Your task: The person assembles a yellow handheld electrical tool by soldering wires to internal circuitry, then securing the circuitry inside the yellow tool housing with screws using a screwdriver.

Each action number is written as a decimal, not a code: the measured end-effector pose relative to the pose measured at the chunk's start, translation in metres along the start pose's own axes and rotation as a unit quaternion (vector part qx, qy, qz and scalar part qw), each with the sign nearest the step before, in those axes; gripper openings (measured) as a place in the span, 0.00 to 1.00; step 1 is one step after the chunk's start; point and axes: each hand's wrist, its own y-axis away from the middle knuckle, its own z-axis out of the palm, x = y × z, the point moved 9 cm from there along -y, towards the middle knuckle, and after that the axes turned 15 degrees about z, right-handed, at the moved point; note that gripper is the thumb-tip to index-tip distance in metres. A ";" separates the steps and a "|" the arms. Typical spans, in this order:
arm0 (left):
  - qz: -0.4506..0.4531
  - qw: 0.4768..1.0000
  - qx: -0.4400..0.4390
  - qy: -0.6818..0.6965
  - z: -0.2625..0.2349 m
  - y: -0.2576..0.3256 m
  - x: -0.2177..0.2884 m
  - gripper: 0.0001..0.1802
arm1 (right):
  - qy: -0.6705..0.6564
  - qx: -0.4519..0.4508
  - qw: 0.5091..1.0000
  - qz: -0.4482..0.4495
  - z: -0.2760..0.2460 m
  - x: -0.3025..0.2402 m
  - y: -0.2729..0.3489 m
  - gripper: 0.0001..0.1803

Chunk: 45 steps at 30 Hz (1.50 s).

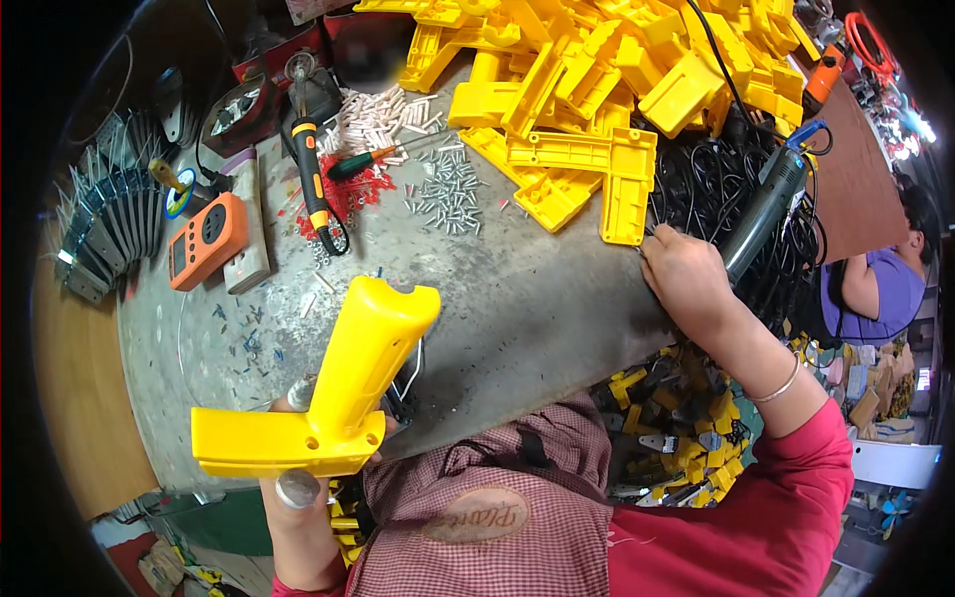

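Nearest, at about seven o'clock, the left hand (pixel 298 453) is closed around a yellow plastic pistol-grip housing (pixel 333 393), gripping it from below near the corner where the flat base meets the long handle; the handle tilts up toward one o'clock over the grey worktable (pixel 537 298). Most of this hand is hidden behind the housing, so only a thumb tip and a capped fingertip show. A thin wire loop peeps out behind the housing, its ends hidden.

At three o'clock the right hand (pixel 686 279) lies at the table's right edge, fingers curled together and knuckles up, touching the tangle of black cables (pixel 716 189); what the fingertips grip cannot be made out. Just beside it at two o'clock hangs a grey electric screwdriver (pixel 766 209).

Farther, near eleven o'clock, lie an orange meter (pixel 206 239), an orange-and-black screwdriver (pixel 314 184), a green-handled screwdriver (pixel 373 157) and scattered small screws (pixel 448 189). At twelve o'clock a heap of yellow housing shells (pixel 597 80) is cut off by the top edge. At three o'clock, far right, a person in purple (pixel 885 289) is partly cropped.
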 end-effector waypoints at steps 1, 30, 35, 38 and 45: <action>0.014 1.000 0.007 0.003 0.001 0.000 0.002 0.50 | 0.031 -0.001 1.000 -0.001 0.004 0.000 0.002 0.01; 0.004 0.993 0.100 -0.065 -0.005 0.017 0.005 0.55 | -0.409 0.033 0.911 0.042 -0.040 -0.042 0.015 0.07; 0.030 0.990 0.125 -0.052 -0.006 0.018 0.014 0.54 | -0.665 -0.250 0.619 0.336 0.049 -0.044 0.023 0.11; 0.015 0.989 0.132 -0.067 -0.010 0.022 0.014 0.56 | -0.478 -0.186 0.812 0.277 0.020 -0.029 0.022 0.10; -0.009 0.993 0.094 -0.066 -0.007 0.009 0.006 0.42 | -0.164 -0.049 0.970 -0.171 -0.029 -0.139 0.010 0.06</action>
